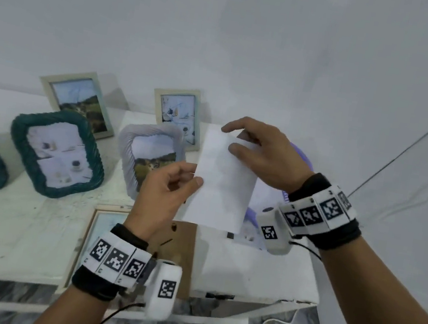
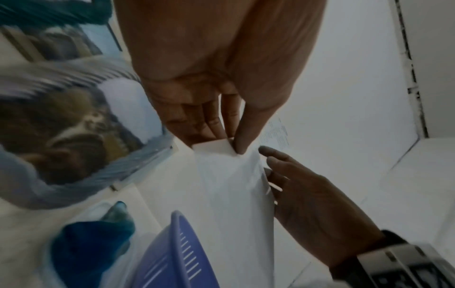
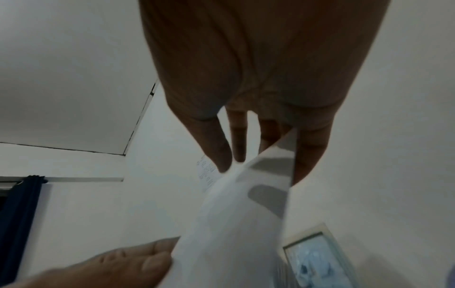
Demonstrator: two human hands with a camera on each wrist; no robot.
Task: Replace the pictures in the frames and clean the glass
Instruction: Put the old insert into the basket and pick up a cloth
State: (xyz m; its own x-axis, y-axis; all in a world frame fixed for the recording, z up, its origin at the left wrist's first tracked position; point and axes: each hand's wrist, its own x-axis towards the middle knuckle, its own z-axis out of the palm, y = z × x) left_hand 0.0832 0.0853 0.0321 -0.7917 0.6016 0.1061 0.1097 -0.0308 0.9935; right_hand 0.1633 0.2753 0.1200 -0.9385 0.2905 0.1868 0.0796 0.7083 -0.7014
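White sheet [image 1: 222,182] held in the air above the table [image 1: 7,235], blank back toward the head camera; likely a print or backing paper, cannot tell which. Left hand [image 1: 166,190] pinches its left edge between thumb and fingers. Right hand [image 1: 261,158] holds the top right corner, fingers over the edge.

Risks, as judgement: the sheet is thin and limp and already bows between the two grips, so uneven pulling could crease or tear it. Fingertips on a printed face may leave marks. Lowering it blind could knock the lavender frame [image 1: 149,157] standing just behind the left hand.

Materials: paper matte and flexible. Below the hands an opened wooden frame [image 1: 89,234] lies flat, with a brown cardboard backing [image 1: 181,252] beside it. Lavender frame ribbed, rounded corners; green frame [image 1: 57,154] rope-textured, leaning. Two plain pale frames [image 1: 178,117] stand at the wall. Purple slotted plastic basket [image 2: 172,253] to the right.
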